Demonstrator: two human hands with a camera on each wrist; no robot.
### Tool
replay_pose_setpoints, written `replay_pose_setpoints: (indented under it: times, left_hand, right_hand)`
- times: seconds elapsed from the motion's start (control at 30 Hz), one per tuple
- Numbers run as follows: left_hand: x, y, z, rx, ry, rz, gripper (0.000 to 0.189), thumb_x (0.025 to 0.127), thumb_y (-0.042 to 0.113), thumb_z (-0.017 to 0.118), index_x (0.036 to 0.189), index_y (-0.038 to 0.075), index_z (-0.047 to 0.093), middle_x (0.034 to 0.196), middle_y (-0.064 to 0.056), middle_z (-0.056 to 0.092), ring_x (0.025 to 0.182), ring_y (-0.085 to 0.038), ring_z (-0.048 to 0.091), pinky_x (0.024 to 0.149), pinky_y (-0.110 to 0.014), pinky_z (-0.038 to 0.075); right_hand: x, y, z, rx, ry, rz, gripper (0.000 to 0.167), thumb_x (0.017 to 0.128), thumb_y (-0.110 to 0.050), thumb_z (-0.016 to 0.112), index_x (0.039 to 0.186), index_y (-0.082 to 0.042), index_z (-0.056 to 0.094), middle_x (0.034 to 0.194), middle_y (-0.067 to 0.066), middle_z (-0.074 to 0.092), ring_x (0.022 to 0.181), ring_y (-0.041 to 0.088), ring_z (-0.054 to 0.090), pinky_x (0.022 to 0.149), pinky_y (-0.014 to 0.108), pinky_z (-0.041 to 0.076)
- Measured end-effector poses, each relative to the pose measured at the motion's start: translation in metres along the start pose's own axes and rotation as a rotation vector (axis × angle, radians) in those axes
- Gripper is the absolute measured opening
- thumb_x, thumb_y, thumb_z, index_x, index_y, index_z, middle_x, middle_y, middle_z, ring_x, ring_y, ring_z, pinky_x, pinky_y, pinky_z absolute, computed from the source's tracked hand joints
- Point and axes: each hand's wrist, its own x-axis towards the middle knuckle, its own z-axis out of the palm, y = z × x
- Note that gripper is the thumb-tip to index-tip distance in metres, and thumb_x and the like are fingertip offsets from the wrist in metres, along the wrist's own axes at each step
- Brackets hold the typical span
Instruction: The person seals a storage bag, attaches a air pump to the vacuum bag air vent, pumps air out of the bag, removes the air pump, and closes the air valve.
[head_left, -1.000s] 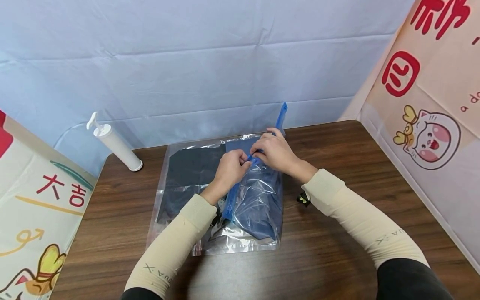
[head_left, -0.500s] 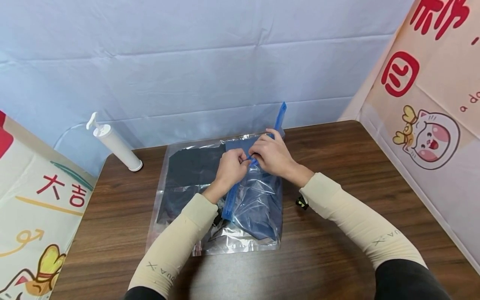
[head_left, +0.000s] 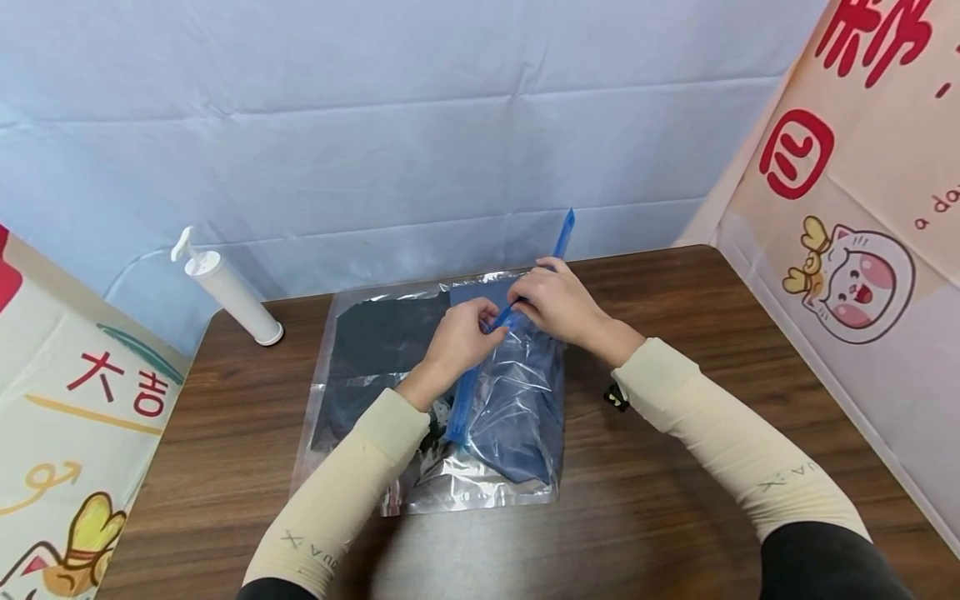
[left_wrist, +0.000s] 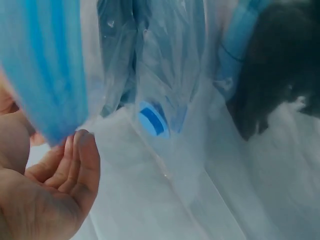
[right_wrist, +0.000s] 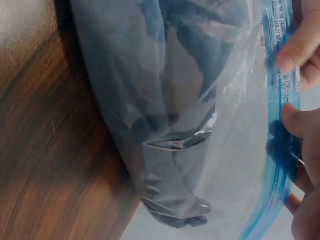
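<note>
A clear plastic bag (head_left: 517, 400) with folded blue cloth inside lies on the table. Its blue zip strip (head_left: 463, 408) runs up the bag's left side and sticks up past the table's back edge. My left hand (head_left: 459, 337) pinches the strip between thumb and fingers. Just right of it, my right hand (head_left: 558, 307) pinches the same strip farther up. In the right wrist view, thumbs and fingers lie on both faces of the zip strip (right_wrist: 276, 100). A round blue valve (left_wrist: 153, 120) shows on clear plastic in the left wrist view.
Clear plastic with dark cloth (head_left: 390, 333) lies left of the strip. A white hand pump (head_left: 236, 296) stands at the table's back left. A small black and green item (head_left: 617, 397) sits near the right sleeve. Fabric backdrops surround the wooden table (head_left: 675, 475).
My right hand has shifted slightly right and up along the strip, so the gap between the hands is a little wider. My left hand stays nearly in place.
</note>
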Motion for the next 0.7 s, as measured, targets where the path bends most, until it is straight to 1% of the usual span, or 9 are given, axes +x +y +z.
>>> replay_pose_setpoints:
  times: [0.07,0.1,0.27,0.47,0.53,0.6,0.7]
  left_hand:
    - [0.001,0.002,0.000,0.005,0.007,0.001,0.022,0.098,0.022,0.072,0.111,0.005,0.071,0.100,-0.008,0.072,0.086,-0.018,0.068,0.073,-0.033,0.056]
    - [0.002,0.003,0.001,0.006,0.014,0.005,0.021,0.098,0.021,0.071,0.111,0.005,0.072,0.100,-0.008,0.072,0.085,-0.018,0.068,0.072,-0.032,0.057]
    - [0.002,0.005,0.001,0.014,0.063,0.013,0.012,0.100,0.015,0.068,0.101,0.004,0.073,0.091,-0.007,0.072,0.075,-0.016,0.068,0.067,-0.030,0.056]
    - [0.004,0.006,0.003,0.017,0.103,0.019,0.009,0.099,0.011,0.068,0.094,0.004,0.071,0.085,-0.007,0.071,0.068,-0.015,0.064,0.064,-0.029,0.054]
    - [0.005,0.006,0.004,0.020,0.111,0.025,0.009,0.098,0.010,0.068,0.091,0.005,0.070,0.082,-0.006,0.070,0.065,-0.015,0.063,0.062,-0.029,0.053]
    - [0.006,0.005,0.004,0.025,0.113,0.033,0.010,0.098,0.009,0.066,0.089,0.006,0.069,0.080,-0.005,0.068,0.063,-0.014,0.061,0.060,-0.029,0.051]
    - [0.006,0.002,0.004,0.040,0.093,0.040,0.011,0.098,0.008,0.064,0.088,0.007,0.066,0.078,-0.003,0.066,0.061,-0.013,0.059,0.059,-0.028,0.049]
  right_hand:
    - [0.000,-0.001,0.002,-0.003,0.006,0.003,0.003,0.093,-0.009,0.075,0.096,-0.009,0.076,0.095,0.004,0.075,0.095,0.025,0.068,0.114,0.054,0.031]
    - [0.000,-0.001,0.003,-0.002,0.009,0.006,0.003,0.093,-0.008,0.074,0.096,-0.009,0.075,0.095,0.004,0.075,0.095,0.025,0.068,0.115,0.054,0.031]
    - [0.000,-0.005,0.007,-0.019,0.036,0.001,0.004,0.092,-0.004,0.073,0.093,-0.008,0.074,0.094,0.005,0.075,0.096,0.026,0.068,0.115,0.055,0.030]
    - [0.000,-0.009,0.012,-0.104,0.109,-0.028,0.010,0.090,0.001,0.074,0.087,-0.008,0.071,0.088,0.005,0.073,0.092,0.028,0.068,0.113,0.055,0.033]
    - [-0.001,-0.010,0.014,-0.118,0.126,-0.032,0.009,0.090,0.001,0.073,0.086,-0.008,0.071,0.087,0.006,0.073,0.091,0.028,0.068,0.113,0.055,0.033]
    - [0.000,-0.010,0.014,-0.120,0.124,-0.030,0.006,0.090,-0.002,0.074,0.088,-0.007,0.072,0.089,0.006,0.074,0.092,0.028,0.068,0.113,0.054,0.034]
    - [0.000,-0.008,0.010,-0.095,0.088,-0.030,0.003,0.091,-0.007,0.076,0.093,-0.008,0.074,0.093,0.006,0.075,0.095,0.028,0.067,0.112,0.054,0.035]
